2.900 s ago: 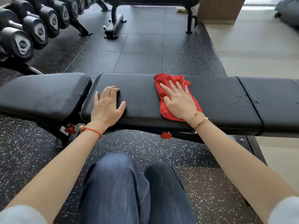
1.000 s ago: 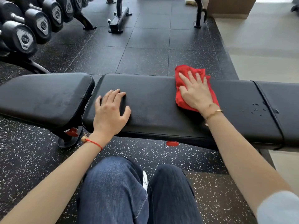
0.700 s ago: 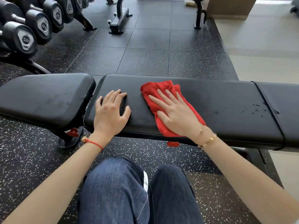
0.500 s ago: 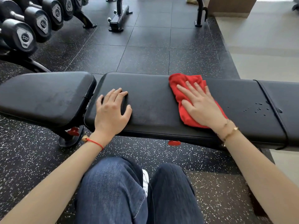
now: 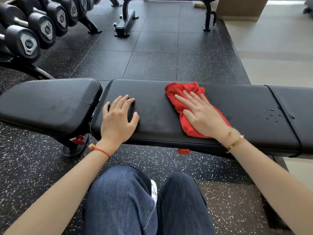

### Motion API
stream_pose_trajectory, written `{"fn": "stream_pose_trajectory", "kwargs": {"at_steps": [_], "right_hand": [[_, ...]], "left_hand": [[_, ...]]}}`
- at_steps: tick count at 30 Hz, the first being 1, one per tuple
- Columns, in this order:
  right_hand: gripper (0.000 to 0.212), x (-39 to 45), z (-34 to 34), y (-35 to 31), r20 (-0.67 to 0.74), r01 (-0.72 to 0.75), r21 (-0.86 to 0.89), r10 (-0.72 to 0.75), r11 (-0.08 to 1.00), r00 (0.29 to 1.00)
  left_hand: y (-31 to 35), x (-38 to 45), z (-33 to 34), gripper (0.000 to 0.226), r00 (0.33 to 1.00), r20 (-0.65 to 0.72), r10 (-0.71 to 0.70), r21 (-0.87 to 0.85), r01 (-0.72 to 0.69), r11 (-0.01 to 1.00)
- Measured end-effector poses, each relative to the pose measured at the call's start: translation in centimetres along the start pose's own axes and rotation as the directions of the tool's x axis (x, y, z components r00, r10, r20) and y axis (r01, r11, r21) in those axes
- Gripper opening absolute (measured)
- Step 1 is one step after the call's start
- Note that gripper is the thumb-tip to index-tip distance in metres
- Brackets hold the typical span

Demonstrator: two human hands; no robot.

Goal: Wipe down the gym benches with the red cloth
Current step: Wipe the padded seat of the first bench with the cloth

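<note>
Right hand (image 5: 204, 116) is now lying with fingers straight and spread, palm pressing flat on the red cloth (image 5: 183, 99); half a second back the cloth was sitting a little further to the person's right along the pad, and before that it was swinging in close to the left hand, so the wipe is running back and forth over the same stretch; cloth is bunched under the palm, its far edge showing beyond the fingertips.

Left hand (image 5: 118, 119) is resting where it was in every earlier frame, on the near left end of the long pad (image 5: 152, 106); fingers slightly bent and parted, thumb out to the side, gripping nothing.

Bench is lying across the view; a separate seat pad (image 5: 49, 102) is sitting to the left with a narrow gap between; a further section (image 5: 294, 106) is joining on the right; water droplets (image 5: 269, 115) are still beading near that seam, well apart from the cloth.

Red knob (image 5: 183, 151) is showing under the near edge; another red knob (image 5: 78, 140) is sitting by the bench foot.

Floor is black speckled rubber tiling (image 5: 152, 61), giving way to pale flooring (image 5: 277, 48) at right; dumbbells (image 5: 28, 43) are lining a rack at far left; a second bench frame (image 5: 125, 22) is standing beyond; the person's knees in blue jeans (image 5: 122, 200) are filling the foreground.
</note>
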State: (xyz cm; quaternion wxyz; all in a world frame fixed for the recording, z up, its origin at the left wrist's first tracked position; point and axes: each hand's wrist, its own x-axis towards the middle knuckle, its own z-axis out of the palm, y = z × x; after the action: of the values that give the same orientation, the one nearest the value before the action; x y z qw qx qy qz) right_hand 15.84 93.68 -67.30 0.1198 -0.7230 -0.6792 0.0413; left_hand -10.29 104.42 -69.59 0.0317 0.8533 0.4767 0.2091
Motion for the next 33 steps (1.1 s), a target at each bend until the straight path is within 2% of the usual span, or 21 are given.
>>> {"fn": "stream_pose_trajectory", "kwargs": {"at_steps": [5,7,10,15,18,22,25,29,33], "right_hand": [[0.054,5.0,0.0,1.3,-0.056,-0.233,-0.076,0.229,0.969,0.972],[0.055,6.6,0.5,-0.4,-0.049,-0.204,-0.113,0.199,0.972,0.979],[0.056,6.7,1.5,-4.1,-0.026,-0.058,-0.129,0.055,0.99,0.998],[0.056,1.1,2.0,-7.2,-0.008,0.122,-0.044,-0.122,0.992,0.992],[0.056,-1.0,1.2,-4.9,-0.006,0.086,-0.025,-0.087,0.996,0.996],[0.056,1.1,0.2,-0.1,-0.028,-0.105,-0.062,0.103,0.993,0.994],[0.055,4.4,0.1,0.8,-0.058,-0.219,-0.128,0.213,0.967,0.975],[0.057,6.0,1.1,-2.2,-0.035,-0.131,-0.158,0.127,0.979,0.991],[0.058,2.9,1.5,-4.9,-0.019,-0.024,-0.105,0.022,0.994,1.0]], "left_hand": [[0.0,0.0,0.1,0.054,1.0,-0.001,-0.01,0.011,0.01,1.0],[0.0,0.0,0.1,0.054,1.0,-0.002,-0.007,0.013,0.007,1.0],[0.0,0.0,0.1,0.054,1.0,-0.01,-0.007,0.001,0.007,1.0],[-0.2,0.0,0.1,0.054,1.0,-0.005,0.005,-0.002,-0.005,1.0],[-0.2,0.0,0.1,0.053,1.0,-0.008,0.002,-0.011,-0.003,1.0],[-0.3,-0.1,0.2,0.054,1.0,-0.008,0.008,-0.008,-0.009,1.0],[-0.2,0.1,0.3,0.054,1.0,-0.011,0.004,0.008,-0.004,1.0],[-0.2,0.1,0.2,0.055,1.0,-0.01,0.003,0.009,-0.002,1.0],[0.2,-0.1,-0.1,0.055,1.0,0.025,0.001,0.016,-0.001,1.0]]}}
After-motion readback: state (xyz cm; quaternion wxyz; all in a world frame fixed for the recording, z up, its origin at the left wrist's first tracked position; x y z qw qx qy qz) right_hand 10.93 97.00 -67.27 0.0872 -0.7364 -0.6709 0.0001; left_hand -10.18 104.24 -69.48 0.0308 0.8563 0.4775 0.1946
